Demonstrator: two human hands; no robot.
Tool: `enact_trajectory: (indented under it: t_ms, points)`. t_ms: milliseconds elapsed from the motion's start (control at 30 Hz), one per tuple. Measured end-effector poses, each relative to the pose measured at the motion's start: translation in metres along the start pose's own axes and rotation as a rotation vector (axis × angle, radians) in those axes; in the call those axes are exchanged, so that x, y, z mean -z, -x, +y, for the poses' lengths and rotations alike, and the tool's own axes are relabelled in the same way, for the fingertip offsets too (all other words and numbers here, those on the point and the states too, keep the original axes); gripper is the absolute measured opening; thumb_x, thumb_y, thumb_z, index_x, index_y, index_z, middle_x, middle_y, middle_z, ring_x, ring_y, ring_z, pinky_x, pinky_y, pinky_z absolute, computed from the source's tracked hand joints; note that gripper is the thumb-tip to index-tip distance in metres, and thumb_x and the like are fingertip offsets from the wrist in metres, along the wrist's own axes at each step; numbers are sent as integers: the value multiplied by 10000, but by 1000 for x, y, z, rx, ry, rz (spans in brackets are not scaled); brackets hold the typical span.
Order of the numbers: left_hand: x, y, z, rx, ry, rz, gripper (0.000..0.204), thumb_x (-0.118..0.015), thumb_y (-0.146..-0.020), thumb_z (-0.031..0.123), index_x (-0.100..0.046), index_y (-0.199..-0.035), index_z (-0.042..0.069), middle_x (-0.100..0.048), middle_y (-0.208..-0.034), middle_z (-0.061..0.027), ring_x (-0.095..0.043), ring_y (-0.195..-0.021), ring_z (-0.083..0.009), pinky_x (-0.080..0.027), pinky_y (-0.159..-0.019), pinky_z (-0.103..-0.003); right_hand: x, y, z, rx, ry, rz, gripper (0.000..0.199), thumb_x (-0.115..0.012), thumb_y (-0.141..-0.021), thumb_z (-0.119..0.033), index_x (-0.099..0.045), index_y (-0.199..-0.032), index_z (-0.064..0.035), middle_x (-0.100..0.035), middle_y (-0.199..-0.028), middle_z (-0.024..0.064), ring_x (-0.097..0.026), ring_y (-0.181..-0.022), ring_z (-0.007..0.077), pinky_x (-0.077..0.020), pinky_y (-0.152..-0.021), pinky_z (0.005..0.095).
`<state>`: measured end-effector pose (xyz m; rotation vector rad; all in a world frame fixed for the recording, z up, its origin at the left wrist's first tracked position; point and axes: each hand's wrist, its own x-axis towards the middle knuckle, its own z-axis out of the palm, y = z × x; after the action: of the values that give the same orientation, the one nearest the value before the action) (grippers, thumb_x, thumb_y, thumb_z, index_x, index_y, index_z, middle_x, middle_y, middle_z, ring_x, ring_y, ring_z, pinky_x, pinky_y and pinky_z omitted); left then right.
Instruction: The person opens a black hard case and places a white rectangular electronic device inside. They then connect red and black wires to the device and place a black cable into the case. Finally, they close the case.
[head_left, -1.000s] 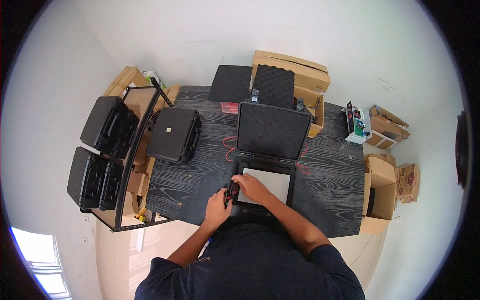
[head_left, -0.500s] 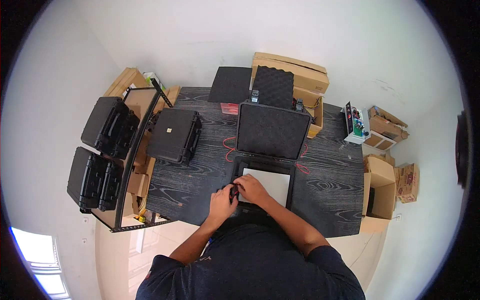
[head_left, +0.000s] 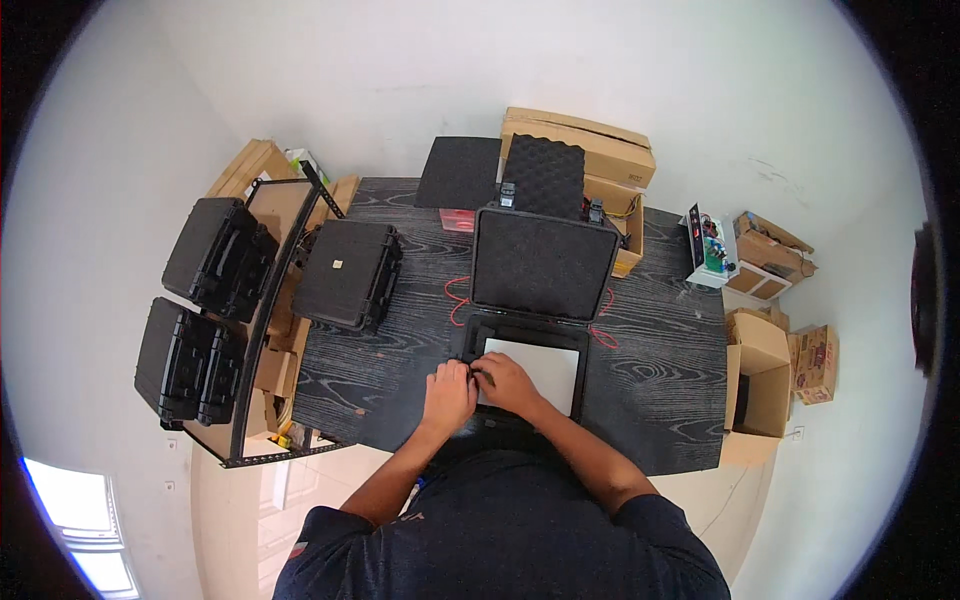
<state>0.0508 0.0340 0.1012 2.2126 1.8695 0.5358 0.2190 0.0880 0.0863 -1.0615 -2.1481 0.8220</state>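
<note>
White walls [head_left: 400,60]; pale floor [head_left: 230,520]; dark wood-grain table [head_left: 650,400]; bright window [head_left: 68,497]

I'm seeing matt black plastic on the open case [head_left: 584,375], rough foam-looking lid lining [head_left: 545,262], a smooth white slab [head_left: 540,368], streaky wood-grain tabletop [head_left: 660,375], dull cardboard box [head_left: 762,402], and pretty glossy floor [head_left: 320,475].

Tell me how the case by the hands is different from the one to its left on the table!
The near case stands open; the left case is shut. The near case shows a pale, flat thing inside; the left case hides its inside. Both are black and sit on the dark table.
</note>
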Motion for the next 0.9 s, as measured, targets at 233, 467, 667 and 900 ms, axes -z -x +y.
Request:
enact_trajectory:
  t_ms: [233, 467, 667, 900]
  points:
    - [0, 0, 4, -41, -14, 29, 191, -653, -895, 160, -593, -1058, 81, -587, -1079, -106, -581, -1032, -305, -441, -839, -480, 31, 25, 10, -89, -146, 72, 191, -669, -933, -102, -724, -1099, -26, -718, -1036, 132, -701, -914, 292, -569, -767, 371]
    - [-4, -8, 0, -98, -154, 24, 152, -664, -920, 216, -630, -1013, 101, -598, -1005, -60, -571, -988, -272, -397, -878, -480, 68, 62, 30, -220, -83, 189, 144, -681, -955, -95, -744, -1074, -45, -750, -982, 119, -719, -804, 245, -563, -684, 331]
    - [-13, -8, 1, -40, -183, 102, 145, -657, -921, 239, -653, -990, 111, -587, -1002, -60, -558, -996, -261, -387, -878, -482, 90, 83, 44, -275, -47, 333, 125, -695, -948, -83, -747, -1043, -20, -754, -895, 119, -690, -703, 194, -545, -639, 319]
    - [-8, -11, 2, -41, -180, 75, 144, -667, -892, 220, -687, -939, 86, -593, -1040, -77, -552, -1005, -289, -375, -883, -505, 90, 92, 46, -361, -49, 295, 156, -687, -940, -102, -741, -1062, -22, -742, -928, 143, -707, -729, 251, -559, -673, 350]
